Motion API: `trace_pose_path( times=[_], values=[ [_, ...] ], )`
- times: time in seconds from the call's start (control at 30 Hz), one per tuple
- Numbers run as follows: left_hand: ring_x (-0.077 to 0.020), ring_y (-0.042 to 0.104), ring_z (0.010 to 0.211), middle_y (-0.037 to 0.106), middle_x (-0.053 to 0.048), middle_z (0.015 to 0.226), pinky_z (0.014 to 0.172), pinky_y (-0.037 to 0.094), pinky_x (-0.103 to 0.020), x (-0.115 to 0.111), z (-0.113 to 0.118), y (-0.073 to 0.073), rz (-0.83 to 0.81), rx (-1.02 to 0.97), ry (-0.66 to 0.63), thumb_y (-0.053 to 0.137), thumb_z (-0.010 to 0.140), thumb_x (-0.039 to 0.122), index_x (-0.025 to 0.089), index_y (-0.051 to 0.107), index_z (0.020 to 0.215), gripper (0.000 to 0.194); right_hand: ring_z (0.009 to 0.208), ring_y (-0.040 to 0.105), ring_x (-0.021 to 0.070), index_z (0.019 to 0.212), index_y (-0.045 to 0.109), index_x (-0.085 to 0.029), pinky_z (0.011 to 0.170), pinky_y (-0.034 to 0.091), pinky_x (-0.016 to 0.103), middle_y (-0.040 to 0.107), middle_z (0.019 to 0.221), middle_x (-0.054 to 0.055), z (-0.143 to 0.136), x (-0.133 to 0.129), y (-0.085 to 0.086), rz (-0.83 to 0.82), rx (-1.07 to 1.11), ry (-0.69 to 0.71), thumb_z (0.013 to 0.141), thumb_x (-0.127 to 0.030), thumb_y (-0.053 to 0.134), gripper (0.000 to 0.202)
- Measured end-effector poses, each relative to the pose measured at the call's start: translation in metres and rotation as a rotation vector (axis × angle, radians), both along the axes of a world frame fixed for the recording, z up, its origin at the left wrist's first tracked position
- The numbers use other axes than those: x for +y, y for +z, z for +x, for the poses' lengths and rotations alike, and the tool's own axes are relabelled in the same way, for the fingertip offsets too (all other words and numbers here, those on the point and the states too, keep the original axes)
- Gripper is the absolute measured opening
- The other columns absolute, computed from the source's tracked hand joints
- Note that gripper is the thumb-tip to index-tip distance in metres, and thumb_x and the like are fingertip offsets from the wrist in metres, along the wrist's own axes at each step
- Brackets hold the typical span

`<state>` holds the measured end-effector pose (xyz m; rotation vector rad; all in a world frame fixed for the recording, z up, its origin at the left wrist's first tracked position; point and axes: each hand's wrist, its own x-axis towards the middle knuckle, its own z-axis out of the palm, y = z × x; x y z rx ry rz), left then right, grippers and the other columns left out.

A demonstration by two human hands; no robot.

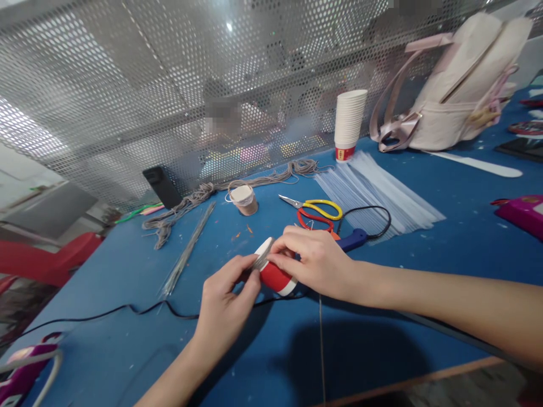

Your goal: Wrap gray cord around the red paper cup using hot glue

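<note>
A red and white paper cup [278, 278] is tilted between my two hands, with grey cord [261, 261] lying round it near its upper white end. My left hand [229, 294] is closed on the cup's left side, thumb and forefinger at the cord. From the right, my right hand [316, 263] pinches at the cord and rests against the cup; its fingertips partly hide the cord. A thin strand [321, 345] runs down over the table's near side below my right hand. Just beyond are scissors [318, 212] with yellow and red handles and a blue-handled tool [353, 239], probably a glue gun.
On the blue table [123, 271] stand a small cord-wrapped cup [245, 200] and a stack of paper cups [350, 124]. Clear sticks [377, 198], grey cord hanks [195, 198], thin wires [190, 249], a black cable [144, 312] and a backpack [449, 107] lie around.
</note>
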<state>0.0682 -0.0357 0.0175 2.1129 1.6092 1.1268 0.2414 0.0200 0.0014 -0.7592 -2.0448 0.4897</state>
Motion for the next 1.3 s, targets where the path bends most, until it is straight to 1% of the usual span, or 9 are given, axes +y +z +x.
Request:
trace_pose_path(
  times=[0.17, 0.43, 0.77, 0.93, 1.07, 1.13, 1.2, 1.3],
  values=[
    [-0.0110, 0.059, 0.057, 0.067, 0.001, 0.069, 0.055, 0.048, -0.020, 0.0006, -0.0002, -0.0001, -0.002, -0.003, 0.011, 0.053, 0.081, 0.020, 0.019, 0.070, 0.085, 0.017, 0.063, 0.055, 0.0113, 0.079, 0.066, -0.015, 0.061, 0.039, 0.022, 0.060, 0.070, 0.000, 0.0001, 0.0005, 0.0009, -0.006, -0.010, -0.009, 0.084, -0.015, 0.063, 0.006],
    [-0.0114, 0.060, 0.058, 0.068, 0.000, 0.070, 0.056, 0.049, -0.021, 0.0009, -0.0017, -0.0018, 0.004, -0.011, -0.001, 0.054, 0.080, 0.019, 0.019, 0.070, 0.086, 0.017, 0.064, 0.055, 0.0111, 0.079, 0.066, -0.016, 0.061, 0.039, 0.022, 0.061, 0.071, 0.000, 0.0000, 0.0019, 0.0008, -0.011, -0.006, 0.003, 0.085, -0.016, 0.063, 0.006],
    [-0.0127, 0.060, 0.056, 0.066, 0.000, 0.066, 0.053, 0.048, -0.022, 0.0016, -0.0014, 0.0025, -0.051, -0.047, 0.022, 0.052, 0.078, 0.020, 0.017, 0.069, 0.082, 0.017, 0.066, 0.055, 0.0112, 0.078, 0.064, -0.016, 0.062, 0.039, 0.022, 0.061, 0.073, -0.001, 0.0009, 0.0018, 0.0026, -0.075, 0.006, 0.022, 0.084, -0.016, 0.064, 0.005],
    [-0.0129, 0.060, 0.055, 0.065, 0.001, 0.063, 0.054, 0.049, -0.022, 0.0014, -0.0014, 0.0031, -0.088, -0.075, 0.003, 0.054, 0.079, 0.024, 0.017, 0.067, 0.080, 0.014, 0.068, 0.056, 0.0116, 0.077, 0.062, -0.016, 0.062, 0.040, 0.023, 0.061, 0.074, 0.000, 0.0003, -0.0006, 0.0044, -0.125, 0.016, 0.021, 0.082, -0.014, 0.065, 0.005],
    [-0.0132, 0.060, 0.056, 0.065, 0.001, 0.063, 0.054, 0.048, -0.022, 0.0016, -0.0004, 0.0038, -0.107, -0.063, 0.014, 0.054, 0.079, 0.025, 0.018, 0.065, 0.079, 0.013, 0.070, 0.057, 0.0123, 0.078, 0.061, -0.017, 0.064, 0.042, 0.023, 0.062, 0.075, -0.001, -0.0002, -0.0012, 0.0049, -0.173, 0.039, 0.031, 0.081, -0.014, 0.065, 0.006],
    [-0.0131, 0.059, 0.056, 0.064, 0.001, 0.063, 0.054, 0.047, -0.022, 0.0019, -0.0003, 0.0049, -0.109, -0.057, 0.013, 0.053, 0.080, 0.026, 0.018, 0.065, 0.077, 0.015, 0.070, 0.057, 0.0128, 0.081, 0.060, -0.018, 0.064, 0.043, 0.023, 0.062, 0.075, -0.001, 0.0002, -0.0005, 0.0046, -0.203, 0.050, 0.035, 0.081, -0.016, 0.065, 0.006],
    [-0.0128, 0.057, 0.055, 0.063, 0.001, 0.062, 0.053, 0.046, -0.022, 0.0020, -0.0006, 0.0062, -0.102, -0.048, 0.012, 0.051, 0.080, 0.027, 0.018, 0.063, 0.074, 0.017, 0.072, 0.058, 0.0132, 0.090, 0.060, -0.018, 0.064, 0.044, 0.024, 0.064, 0.078, -0.001, 0.0013, 0.0008, 0.0042, -0.210, 0.055, 0.049, 0.082, -0.018, 0.065, 0.010],
    [-0.0126, 0.054, 0.055, 0.061, 0.001, 0.061, 0.052, 0.043, -0.022, 0.0021, -0.0017, 0.0079, -0.078, -0.020, 0.003, 0.049, 0.080, 0.027, 0.018, 0.062, 0.069, 0.018, 0.079, 0.060, 0.0139, 0.107, 0.061, -0.018, 0.071, 0.045, 0.025, 0.067, 0.090, 0.003, 0.0036, 0.0029, 0.0044, -0.144, 0.020, 0.107, 0.085, -0.018, 0.061, 0.021]
  ],
)
